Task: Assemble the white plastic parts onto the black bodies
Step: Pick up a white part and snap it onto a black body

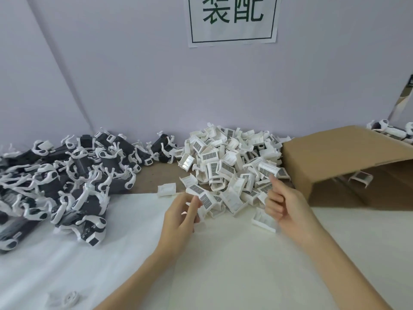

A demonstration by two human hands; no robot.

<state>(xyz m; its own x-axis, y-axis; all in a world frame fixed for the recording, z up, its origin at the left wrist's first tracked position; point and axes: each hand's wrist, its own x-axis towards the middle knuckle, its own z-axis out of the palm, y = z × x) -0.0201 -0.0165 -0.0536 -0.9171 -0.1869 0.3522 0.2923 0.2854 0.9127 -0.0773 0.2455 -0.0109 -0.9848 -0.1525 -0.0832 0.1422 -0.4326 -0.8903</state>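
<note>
My two hands at the near edge of a heap of white plastic parts, with black bodies piled to the left.

My left hand (181, 214) pinches one white part (204, 199) with a dark grille face between thumb and fingertips, at the front of the white parts heap (232, 166). My right hand (283, 204) hovers just beside the heap, fingers loosely curled and holding nothing, index finger stretched toward the parts. The black bodies (67, 180), tangled with white clips, lie well to the left on the white table cover (223, 265). An open cardboard box (335, 157) sits to the right. A paper sign (232, 19) hangs on the wall.
</note>
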